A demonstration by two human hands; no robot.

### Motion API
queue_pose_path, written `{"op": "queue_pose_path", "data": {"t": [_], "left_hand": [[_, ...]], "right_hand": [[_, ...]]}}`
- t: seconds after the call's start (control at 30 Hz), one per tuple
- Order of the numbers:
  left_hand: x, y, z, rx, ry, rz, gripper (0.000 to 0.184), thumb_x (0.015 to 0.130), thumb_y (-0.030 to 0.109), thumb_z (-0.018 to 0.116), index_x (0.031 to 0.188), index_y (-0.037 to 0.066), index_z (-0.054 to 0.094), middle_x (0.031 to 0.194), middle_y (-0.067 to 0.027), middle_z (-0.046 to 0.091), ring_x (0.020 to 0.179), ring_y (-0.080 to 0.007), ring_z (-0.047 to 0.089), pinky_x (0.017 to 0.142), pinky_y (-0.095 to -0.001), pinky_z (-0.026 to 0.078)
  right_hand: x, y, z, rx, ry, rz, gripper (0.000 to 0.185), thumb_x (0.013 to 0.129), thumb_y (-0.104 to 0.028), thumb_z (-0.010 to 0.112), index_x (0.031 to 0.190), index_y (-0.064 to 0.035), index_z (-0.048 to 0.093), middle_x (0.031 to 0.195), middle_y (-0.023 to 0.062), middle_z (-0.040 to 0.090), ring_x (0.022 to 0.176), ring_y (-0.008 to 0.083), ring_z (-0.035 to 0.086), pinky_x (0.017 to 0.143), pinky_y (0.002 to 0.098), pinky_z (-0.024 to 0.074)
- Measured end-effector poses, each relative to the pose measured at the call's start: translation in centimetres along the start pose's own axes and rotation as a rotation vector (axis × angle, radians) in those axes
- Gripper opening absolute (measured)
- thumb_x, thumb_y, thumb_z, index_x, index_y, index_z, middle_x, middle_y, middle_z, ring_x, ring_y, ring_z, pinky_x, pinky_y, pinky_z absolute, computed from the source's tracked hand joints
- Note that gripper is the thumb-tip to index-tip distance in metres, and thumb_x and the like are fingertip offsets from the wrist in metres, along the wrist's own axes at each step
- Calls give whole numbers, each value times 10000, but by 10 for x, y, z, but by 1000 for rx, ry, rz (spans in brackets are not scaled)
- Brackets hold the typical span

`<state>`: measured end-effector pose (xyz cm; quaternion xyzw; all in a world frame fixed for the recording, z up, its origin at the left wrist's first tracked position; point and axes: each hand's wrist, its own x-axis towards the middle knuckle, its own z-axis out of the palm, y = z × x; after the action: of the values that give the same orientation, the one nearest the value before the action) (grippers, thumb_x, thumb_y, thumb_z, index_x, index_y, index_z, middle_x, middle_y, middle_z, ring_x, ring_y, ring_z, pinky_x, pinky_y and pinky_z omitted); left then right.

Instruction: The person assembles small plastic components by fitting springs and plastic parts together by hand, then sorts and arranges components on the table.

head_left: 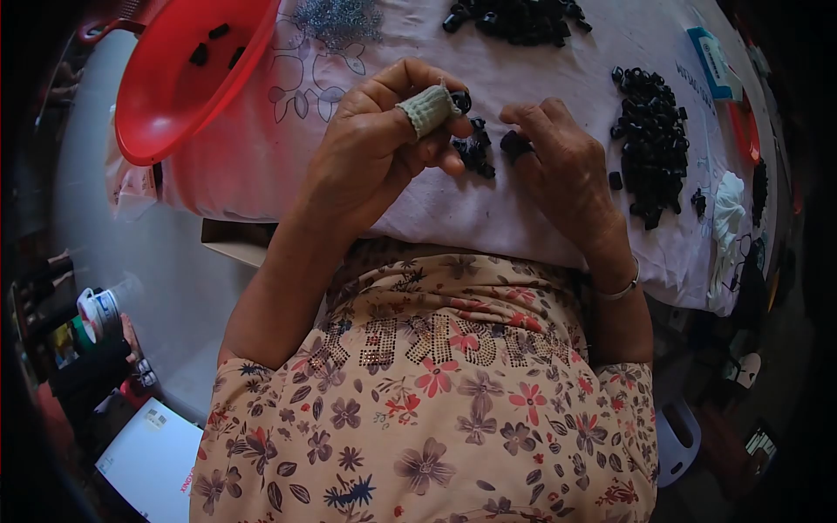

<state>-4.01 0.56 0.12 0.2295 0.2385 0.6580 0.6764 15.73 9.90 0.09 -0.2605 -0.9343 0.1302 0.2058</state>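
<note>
My left hand (370, 131) is raised over the cloth-covered table, its thumb wrapped in a pale knitted finger cover (427, 112). Pinched at its fingertips is a small black plastic part (462, 102), ring-like at the end that shows. To the right, my right hand (568, 161) has its fingers bent toward the thumb. Something small and black (515, 144) sits at that thumb; whether it is a part or a finger cover, I cannot tell. A small heap of black parts (476, 157) lies on the cloth between and behind the hands.
Larger piles of black parts lie at the right (649, 144) and far side (519, 22). Tiny clear pieces (338, 19) are heaped beside a red basin (131, 131) holding a few black parts. A blue-and-white box (715, 63) and white crumpled fabric (728, 209) sit near the right edge.
</note>
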Motion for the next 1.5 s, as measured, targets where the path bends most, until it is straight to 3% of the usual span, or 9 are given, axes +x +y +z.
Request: {"op": "queue_pose_path", "data": {"t": [0.17, 0.23, 0.53, 0.77, 0.83, 0.97, 1.07, 1.37, 1.5], "left_hand": [[0, -2, 6, 29, 1, -10, 149, 910, 61, 521, 1037, -15, 534, 843, -118, 629, 692, -135, 634, 601, -267, 563], [-1, -5, 7, 39, -2, -12, 152, 908, 66, 531, 1038, -13, 536, 845, -120, 629, 685, -133, 632, 596, -267, 563], [-1, -14, 11, 76, 1, -90, 153, 887, 72, 556, 1020, -4, 552, 806, -113, 640, 601, -100, 591, 580, -252, 552], [-2, -14, 15, 102, 21, -89, 139, 884, 77, 564, 1001, 2, 559, 796, -102, 641, 593, -104, 589, 562, -239, 539], [-2, -14, 15, 117, 26, -85, 130, 884, 72, 557, 995, 3, 561, 797, -101, 640, 597, -109, 592, 560, -238, 537], [-3, -13, 17, 161, 47, -90, 106, 880, 48, 531, 970, 4, 567, 791, -99, 634, 602, -120, 599, 556, -238, 535], [-3, -16, 20, 213, 64, -69, 105, 873, 30, 511, 956, 5, 570, 782, -95, 628, 610, -122, 601, 554, -240, 535], [-3, -20, 24, 319, 109, -24, 79, 868, 37, 518, 916, -5, 565, 769, -77, 615, 655, -111, 601, 549, -241, 534], [-4, -22, 20, 319, 71, -32, 129, 890, 83, 553, 983, -4, 538, 831, -92, 621, 637, -124, 613, 540, -241, 530]], "right_hand": [[3, -1, -13, 407, 34, -26, 265, 786, 27, 585, 1035, -64, 570, 820, 80, 580, 679, 165, 620, 582, 271, 501], [1, -10, -23, 983, -54, 292, 152, 872, -36, 573, 1022, -26, 554, 817, 54, 601, 690, 94, 609, 575, 210, 489], [-1, -15, -12, 1367, 48, 307, 247, 894, -205, 611, 1005, -7, 515, 776, 42, 597, 613, 53, 580, 516, 162, 468], [-1, -19, -5, 1413, -22, 333, 355, 853, -279, 662, 1027, -20, 494, 814, 65, 627, 620, 96, 571, 532, 207, 443], [-1, -21, -3, 1421, 28, 274, 231, 910, -201, 586, 1002, -5, 505, 782, 43, 597, 632, 54, 569, 540, 177, 461], [-1, -21, -4, 1384, 22, 262, 223, 915, -199, 578, 996, -4, 505, 774, 39, 595, 632, 52, 566, 541, 176, 461], [-2, -21, -6, 1354, 1, 294, 331, 874, -282, 636, 1015, -17, 496, 797, 54, 615, 615, 87, 562, 537, 204, 448], [-2, -26, -11, 1293, 13, 359, 266, 864, -198, 653, 986, -15, 503, 785, 52, 605, 596, 72, 547, 519, 180, 439], [-4, -23, -8, 1212, 3, 255, 116, 882, -66, 586, 955, -23, 507, 776, 27, 579, 608, 47, 540, 527, 168, 448]]}}
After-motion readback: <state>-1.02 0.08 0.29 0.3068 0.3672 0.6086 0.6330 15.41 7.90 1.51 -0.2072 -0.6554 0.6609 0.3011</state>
